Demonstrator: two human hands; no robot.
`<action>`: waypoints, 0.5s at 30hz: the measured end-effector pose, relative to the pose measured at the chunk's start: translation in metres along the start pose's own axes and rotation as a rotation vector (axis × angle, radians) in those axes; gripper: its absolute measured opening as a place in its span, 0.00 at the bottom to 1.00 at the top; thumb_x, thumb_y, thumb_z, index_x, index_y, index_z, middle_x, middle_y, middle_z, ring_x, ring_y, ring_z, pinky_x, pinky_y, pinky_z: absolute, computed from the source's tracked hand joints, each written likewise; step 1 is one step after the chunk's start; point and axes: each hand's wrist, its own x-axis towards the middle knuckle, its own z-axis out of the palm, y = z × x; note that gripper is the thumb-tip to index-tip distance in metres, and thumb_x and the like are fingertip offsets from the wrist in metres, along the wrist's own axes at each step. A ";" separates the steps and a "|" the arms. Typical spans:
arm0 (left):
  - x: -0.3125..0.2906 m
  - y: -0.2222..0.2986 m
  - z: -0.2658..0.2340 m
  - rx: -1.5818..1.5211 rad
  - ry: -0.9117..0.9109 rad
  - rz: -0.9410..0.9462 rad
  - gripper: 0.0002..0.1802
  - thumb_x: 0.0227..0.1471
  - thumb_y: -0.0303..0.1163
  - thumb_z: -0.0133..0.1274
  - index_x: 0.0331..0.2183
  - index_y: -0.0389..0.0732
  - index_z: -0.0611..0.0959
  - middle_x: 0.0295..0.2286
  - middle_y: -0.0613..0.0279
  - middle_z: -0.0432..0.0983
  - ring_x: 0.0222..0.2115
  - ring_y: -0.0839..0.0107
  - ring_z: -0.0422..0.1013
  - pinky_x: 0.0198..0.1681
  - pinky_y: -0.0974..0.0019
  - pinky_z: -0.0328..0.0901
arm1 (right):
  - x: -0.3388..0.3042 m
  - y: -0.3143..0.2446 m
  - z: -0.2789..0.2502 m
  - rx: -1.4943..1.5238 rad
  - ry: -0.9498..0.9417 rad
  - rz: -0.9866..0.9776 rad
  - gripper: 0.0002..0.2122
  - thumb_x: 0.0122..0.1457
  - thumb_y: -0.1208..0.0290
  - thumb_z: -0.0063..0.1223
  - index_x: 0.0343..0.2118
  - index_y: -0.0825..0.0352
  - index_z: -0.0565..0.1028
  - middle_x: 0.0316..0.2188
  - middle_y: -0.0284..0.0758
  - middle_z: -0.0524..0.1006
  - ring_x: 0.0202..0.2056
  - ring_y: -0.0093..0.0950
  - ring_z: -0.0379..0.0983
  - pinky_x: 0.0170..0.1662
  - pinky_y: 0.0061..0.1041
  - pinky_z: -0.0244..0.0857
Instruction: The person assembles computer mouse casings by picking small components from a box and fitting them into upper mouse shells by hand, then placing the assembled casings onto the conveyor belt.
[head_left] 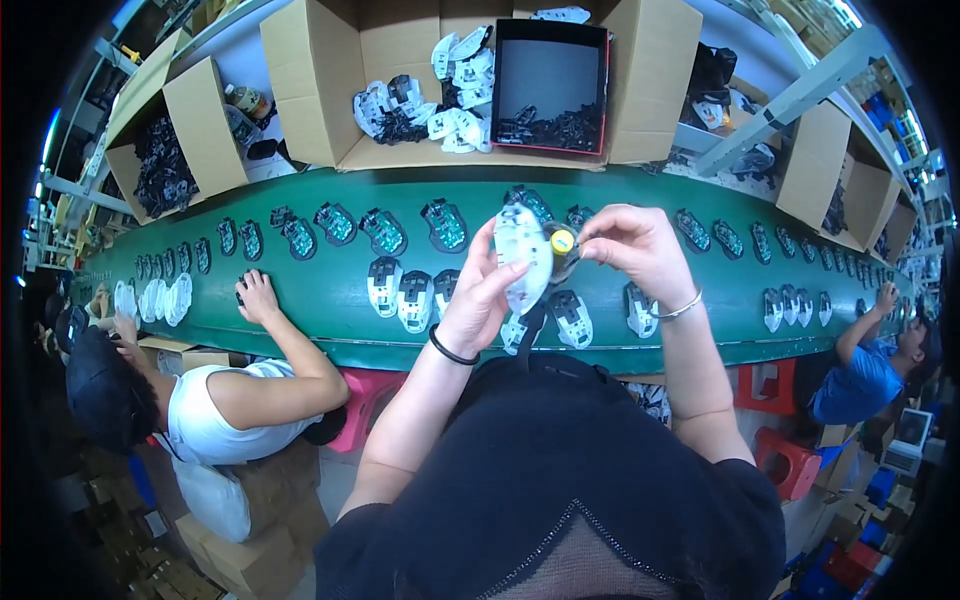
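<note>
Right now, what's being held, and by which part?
Your left hand grips the white shell by its left side; whether the right hand holds anything is unclear.

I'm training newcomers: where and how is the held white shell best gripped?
Probably by its left long edge, coming from the left: the white shell is elongated, and the right hand and a yellow disc are close to its right side.

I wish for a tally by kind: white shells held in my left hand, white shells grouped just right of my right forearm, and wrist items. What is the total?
White shell in the left hand: 1
White shells grouped right of the right forearm: 4
Black wristband: 1
Silver bracelet: 1
Total: 7
</note>
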 end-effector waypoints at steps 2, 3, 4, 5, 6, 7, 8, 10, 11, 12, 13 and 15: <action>0.000 0.002 0.000 0.007 -0.116 0.007 0.41 0.42 0.23 0.53 0.56 0.43 0.52 0.46 0.56 0.63 0.47 0.65 0.63 0.47 0.62 0.62 | 0.011 -0.008 0.001 -0.126 -0.088 -0.038 0.06 0.45 0.77 0.60 0.26 0.72 0.76 0.23 0.32 0.74 0.25 0.19 0.71 0.25 0.16 0.63; 0.001 0.004 0.001 0.008 -0.120 -0.028 0.46 0.39 0.22 0.53 0.57 0.42 0.49 0.47 0.54 0.62 0.47 0.64 0.63 0.45 0.64 0.62 | 0.017 -0.012 0.001 -0.262 -0.169 -0.080 0.07 0.44 0.77 0.61 0.26 0.73 0.76 0.22 0.33 0.74 0.24 0.21 0.71 0.26 0.17 0.64; 0.001 0.004 -0.001 0.010 -0.118 -0.032 0.46 0.39 0.22 0.53 0.57 0.42 0.49 0.47 0.54 0.62 0.47 0.64 0.63 0.45 0.64 0.62 | 0.022 -0.017 0.002 -0.259 -0.167 -0.078 0.07 0.44 0.77 0.61 0.26 0.73 0.76 0.22 0.33 0.74 0.24 0.21 0.71 0.26 0.17 0.64; 0.001 0.004 -0.003 0.011 -0.151 -0.040 0.46 0.39 0.22 0.53 0.58 0.42 0.48 0.47 0.54 0.62 0.47 0.64 0.63 0.44 0.65 0.62 | 0.027 -0.020 0.003 -0.422 -0.249 -0.150 0.08 0.43 0.76 0.62 0.26 0.73 0.75 0.22 0.35 0.74 0.24 0.23 0.72 0.27 0.19 0.65; 0.002 0.004 -0.004 0.010 -0.184 -0.045 0.47 0.39 0.23 0.54 0.58 0.42 0.48 0.47 0.54 0.62 0.47 0.64 0.63 0.43 0.66 0.62 | 0.031 -0.024 0.004 -0.586 -0.332 -0.223 0.09 0.42 0.76 0.62 0.25 0.73 0.75 0.21 0.36 0.73 0.24 0.26 0.73 0.27 0.20 0.66; 0.001 0.005 -0.003 -0.013 -0.176 -0.054 0.48 0.39 0.23 0.54 0.58 0.42 0.47 0.47 0.55 0.61 0.46 0.65 0.64 0.42 0.67 0.62 | 0.034 -0.027 0.008 -0.552 -0.348 -0.193 0.09 0.40 0.75 0.63 0.25 0.73 0.75 0.20 0.38 0.73 0.23 0.29 0.73 0.27 0.22 0.66; 0.001 0.006 -0.002 -0.014 -0.174 -0.056 0.48 0.39 0.23 0.54 0.58 0.42 0.47 0.47 0.55 0.61 0.46 0.65 0.64 0.42 0.67 0.62 | 0.035 -0.025 0.010 -0.550 -0.349 -0.190 0.09 0.40 0.75 0.63 0.25 0.73 0.75 0.20 0.38 0.73 0.23 0.29 0.73 0.27 0.22 0.66; -0.002 0.008 -0.002 -0.024 -0.183 -0.043 0.49 0.38 0.22 0.56 0.58 0.42 0.47 0.48 0.55 0.60 0.46 0.67 0.63 0.42 0.67 0.62 | 0.036 -0.022 0.016 -0.605 -0.350 -0.226 0.09 0.40 0.75 0.63 0.24 0.72 0.75 0.19 0.37 0.73 0.22 0.29 0.73 0.25 0.23 0.66; -0.002 0.007 -0.003 -0.027 -0.177 -0.042 0.49 0.38 0.22 0.56 0.58 0.42 0.47 0.48 0.55 0.60 0.46 0.67 0.63 0.42 0.67 0.62 | 0.036 -0.021 0.017 -0.603 -0.356 -0.224 0.09 0.40 0.75 0.63 0.24 0.72 0.75 0.19 0.37 0.73 0.22 0.29 0.73 0.25 0.23 0.66; -0.001 0.005 -0.004 0.015 -0.158 -0.025 0.49 0.38 0.22 0.57 0.58 0.42 0.48 0.48 0.56 0.60 0.46 0.67 0.62 0.44 0.67 0.61 | 0.036 -0.021 0.018 -0.642 -0.347 -0.258 0.09 0.40 0.75 0.63 0.24 0.73 0.74 0.19 0.37 0.73 0.21 0.28 0.72 0.25 0.22 0.65; 0.000 0.004 -0.004 0.058 -0.139 -0.008 0.50 0.37 0.21 0.58 0.58 0.42 0.48 0.48 0.56 0.59 0.47 0.68 0.61 0.45 0.66 0.61 | 0.035 -0.021 0.020 -0.681 -0.338 -0.291 0.10 0.40 0.75 0.63 0.24 0.73 0.74 0.18 0.37 0.72 0.20 0.27 0.72 0.24 0.22 0.65; 0.000 0.002 -0.003 0.085 -0.136 0.038 0.50 0.37 0.21 0.59 0.57 0.41 0.49 0.48 0.56 0.59 0.48 0.67 0.60 0.47 0.65 0.60 | 0.033 -0.024 0.025 -0.654 -0.296 -0.185 0.10 0.41 0.76 0.62 0.25 0.73 0.73 0.18 0.36 0.72 0.20 0.24 0.72 0.24 0.20 0.65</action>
